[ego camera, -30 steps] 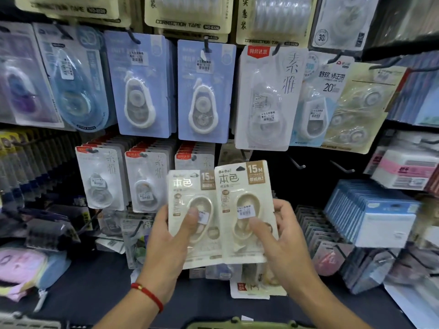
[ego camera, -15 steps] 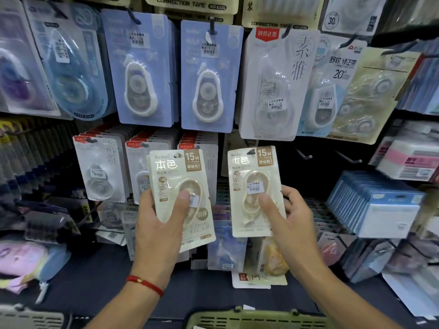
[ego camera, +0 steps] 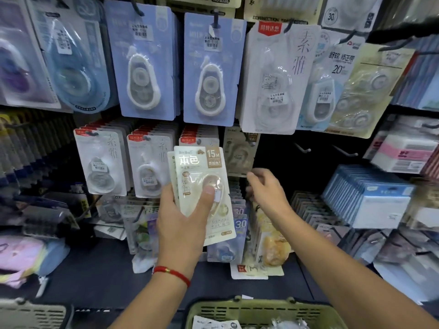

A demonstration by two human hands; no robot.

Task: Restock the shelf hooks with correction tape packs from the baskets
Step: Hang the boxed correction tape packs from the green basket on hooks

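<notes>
My left hand (ego camera: 183, 224) grips a small stack of cream correction tape packs (ego camera: 199, 176) marked 15M, thumb pressed on the front blister. They are held up in front of the lower row of hooks. My right hand (ego camera: 268, 193) hovers to the right of them with loosely curled fingers and holds nothing. Just above its fingers a dim cream pack (ego camera: 240, 153) hangs on the shelf. A green basket (ego camera: 261, 309) with more packs sits at the bottom edge.
Blue packs (ego camera: 209, 72) and white packs (ego camera: 273, 79) fill the upper hooks. Two bare hooks (ego camera: 301, 148) (ego camera: 344, 151) stick out to the right of the hanging cream pack. A grey basket (ego camera: 31, 313) is at bottom left. Loose packs lie on the dark shelf below.
My right hand no longer holds its cream pack and now hangs empty below the hanging cream pack. My left hand moved its packs right and up, toward the centre.
</notes>
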